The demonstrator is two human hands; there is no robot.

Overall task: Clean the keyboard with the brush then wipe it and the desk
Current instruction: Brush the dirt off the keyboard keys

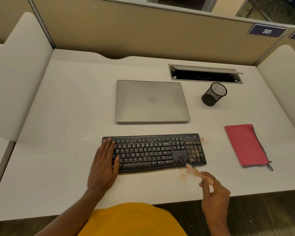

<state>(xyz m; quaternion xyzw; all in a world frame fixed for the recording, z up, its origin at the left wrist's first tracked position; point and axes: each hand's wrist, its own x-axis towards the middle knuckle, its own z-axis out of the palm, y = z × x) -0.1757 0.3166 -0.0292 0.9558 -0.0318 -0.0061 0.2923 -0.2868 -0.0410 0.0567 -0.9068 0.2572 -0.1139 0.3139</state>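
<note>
Most crumbs remain on the keyboard (pixel 154 153) numpad; right grip (pixel 215 195) holds the brush (pixel 200 173), left grip (pixel 103 165) flat, cloth (pixel 245 144) untouched.

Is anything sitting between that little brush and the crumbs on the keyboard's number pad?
Nothing visible does. The right hand holds the small wooden-handled brush just off the black keyboard at its near right corner, with the crumb-covered number pad directly beyond the blurred bristles.
</note>
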